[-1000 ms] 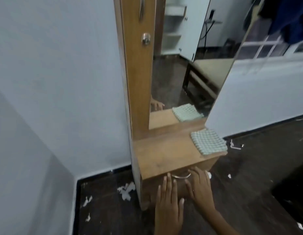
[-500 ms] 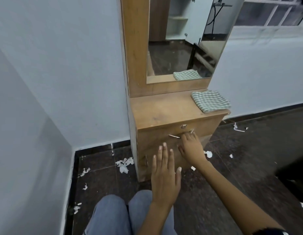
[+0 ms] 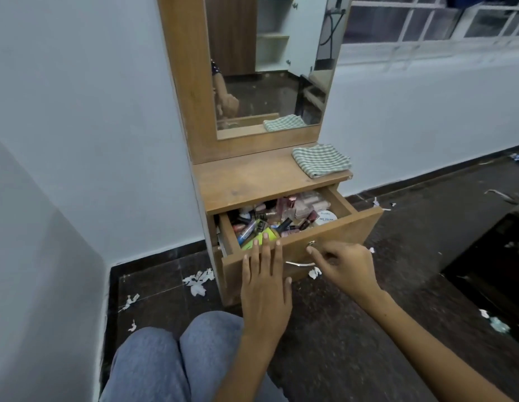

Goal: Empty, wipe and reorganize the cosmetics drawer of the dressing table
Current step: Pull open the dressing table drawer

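Head view shows the cosmetics drawer (image 3: 299, 227) pulled out, crammed with makeup. Left hand (image 3: 265, 281) hovers flat, fingers straight, over its front; right hand (image 3: 344, 264) hangs loosely curled near the handle (image 3: 299, 264), gripping nothing. Checked cloth (image 3: 321, 160) waits on top, likely for wiping.

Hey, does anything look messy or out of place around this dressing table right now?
Yes. The open drawer is a jumble of cosmetics lying at all angles, unsorted. Torn white paper scraps litter the dark floor beside the table. The folded checked cloth overhangs the tabletop's right edge.
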The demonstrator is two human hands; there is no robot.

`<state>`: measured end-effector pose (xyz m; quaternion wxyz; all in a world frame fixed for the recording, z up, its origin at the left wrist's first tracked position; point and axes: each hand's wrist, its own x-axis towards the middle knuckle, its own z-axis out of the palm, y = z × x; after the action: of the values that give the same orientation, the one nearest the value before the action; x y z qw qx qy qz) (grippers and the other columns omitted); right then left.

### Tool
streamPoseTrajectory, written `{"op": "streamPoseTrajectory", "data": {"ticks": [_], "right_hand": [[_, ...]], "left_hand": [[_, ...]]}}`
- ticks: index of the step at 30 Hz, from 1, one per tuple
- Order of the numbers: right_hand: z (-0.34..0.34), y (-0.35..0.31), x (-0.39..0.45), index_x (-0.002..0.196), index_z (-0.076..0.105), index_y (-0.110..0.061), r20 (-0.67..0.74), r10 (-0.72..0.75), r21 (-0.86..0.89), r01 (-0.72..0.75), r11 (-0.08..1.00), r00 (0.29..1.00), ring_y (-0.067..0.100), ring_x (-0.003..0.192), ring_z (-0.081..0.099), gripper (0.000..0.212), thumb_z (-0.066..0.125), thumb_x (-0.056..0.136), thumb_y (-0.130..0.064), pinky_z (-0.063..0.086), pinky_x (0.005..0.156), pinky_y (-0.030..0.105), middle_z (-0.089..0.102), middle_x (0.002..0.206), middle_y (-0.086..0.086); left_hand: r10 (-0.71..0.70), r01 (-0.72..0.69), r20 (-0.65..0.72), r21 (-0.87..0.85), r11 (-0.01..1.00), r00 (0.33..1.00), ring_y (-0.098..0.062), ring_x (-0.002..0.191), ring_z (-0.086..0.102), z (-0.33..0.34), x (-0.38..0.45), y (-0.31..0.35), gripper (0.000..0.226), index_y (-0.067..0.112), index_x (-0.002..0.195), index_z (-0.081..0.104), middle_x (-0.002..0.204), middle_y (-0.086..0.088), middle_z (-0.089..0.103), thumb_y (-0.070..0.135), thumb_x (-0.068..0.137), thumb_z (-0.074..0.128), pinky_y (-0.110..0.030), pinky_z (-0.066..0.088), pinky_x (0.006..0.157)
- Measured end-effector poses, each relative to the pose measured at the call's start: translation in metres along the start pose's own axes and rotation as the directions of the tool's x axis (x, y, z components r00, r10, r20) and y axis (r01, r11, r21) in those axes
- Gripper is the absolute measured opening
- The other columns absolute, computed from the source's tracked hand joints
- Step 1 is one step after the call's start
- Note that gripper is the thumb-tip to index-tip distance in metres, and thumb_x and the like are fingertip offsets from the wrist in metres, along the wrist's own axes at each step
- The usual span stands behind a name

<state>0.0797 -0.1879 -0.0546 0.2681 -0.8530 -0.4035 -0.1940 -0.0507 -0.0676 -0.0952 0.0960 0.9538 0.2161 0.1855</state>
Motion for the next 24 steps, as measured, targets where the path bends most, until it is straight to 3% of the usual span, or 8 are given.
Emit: {"op": "streamPoseTrajectory", "data": {"ticks": [1,3,4,6,8,12,24], "right_hand": [[-0.007,-0.002,-0.004,0.071,0.065,-0.022,-0.099,-0.004,0.066,0.011,0.998,0.995,0.001,0.056,0.055,0.015,0.069,0.085,-0.028,0.039,0.047,0.017,0.065,0.066,-0.01],[-0.01,-0.001,-0.007,0.092,0.07,-0.016,-0.162,-0.049,0.078,0.063,0.995,0.986,0.005,0.081,0.064,0.012,0.063,0.09,-0.025,0.052,0.067,0.018,0.07,0.091,-0.006],[-0.009,0.002,-0.006,0.103,0.068,-0.013,-0.138,-0.061,0.06,0.07,0.996,0.989,0.009,0.097,0.064,0.019,0.058,0.093,-0.026,0.052,0.083,0.022,0.069,0.105,-0.002],[-0.004,0.007,-0.002,0.12,0.061,-0.013,0.007,-0.069,0.035,0.068,0.997,0.998,0.016,0.123,0.053,0.035,0.045,0.097,-0.033,0.04,0.106,0.032,0.06,0.129,0.003],[0.001,0.01,-0.002,0.131,0.053,-0.016,0.167,-0.068,-0.001,0.069,0.998,0.984,0.018,0.136,0.039,0.046,0.031,0.099,-0.041,0.028,0.114,0.039,0.048,0.143,0.003],[0.004,0.018,-0.017,0.137,0.05,-0.015,0.286,-0.06,-0.037,0.074,0.997,0.956,0.016,0.142,0.03,0.064,0.013,0.099,-0.051,0.025,0.116,0.043,0.042,0.148,0.003],[-0.021,0.016,-0.057,0.12,0.065,-0.013,0.203,-0.066,-0.001,0.068,0.998,0.977,0.017,0.128,0.05,0.045,0.033,0.098,-0.035,0.029,0.108,0.033,0.064,0.126,0.002]], "left_hand": [[0.003,-0.003,0.003,-0.007,1.0,1.0,-0.03,0.142,0.024,0.0,-0.006,0.007,0.068,0.012,0.149,0.027,0.155,-0.013,0.025,0.031,0.09,0.053,-0.045,0.011,0.115],[-0.009,0.009,0.014,-0.008,1.0,1.0,-0.032,0.141,0.028,-0.002,-0.016,0.02,0.063,0.01,0.148,0.03,0.153,-0.013,0.029,0.034,0.09,0.04,-0.047,0.014,0.114],[-0.019,0.019,0.026,-0.005,1.0,0.999,-0.032,0.14,0.03,-0.003,-0.022,0.026,0.063,0.009,0.147,0.032,0.152,-0.013,0.031,0.036,0.09,0.036,-0.048,0.014,0.113],[-0.031,0.031,0.033,0.001,1.0,0.999,-0.033,0.138,0.033,-0.004,-0.031,0.034,0.062,0.008,0.145,0.036,0.15,-0.014,0.036,0.037,0.09,0.033,-0.049,0.015,0.113],[-0.025,0.025,0.025,0.0,1.0,0.999,-0.034,0.136,0.036,-0.005,-0.041,0.038,0.061,0.009,0.144,0.039,0.147,-0.014,0.04,0.036,0.09,0.033,-0.049,0.016,0.112],[0.01,-0.01,0.012,-0.002,1.0,1.0,-0.031,0.135,0.038,-0.006,-0.057,0.041,0.058,0.01,0.144,0.039,0.147,-0.012,0.041,0.033,0.091,0.034,-0.047,0.018,0.112],[0.07,-0.074,-0.063,-0.067,0.995,0.996,-0.026,0.137,0.036,-0.016,-0.087,0.06,0.05,0.009,0.138,0.047,0.145,-0.011,0.044,0.032,0.094,0.041,-0.043,0.024,0.112]]}}
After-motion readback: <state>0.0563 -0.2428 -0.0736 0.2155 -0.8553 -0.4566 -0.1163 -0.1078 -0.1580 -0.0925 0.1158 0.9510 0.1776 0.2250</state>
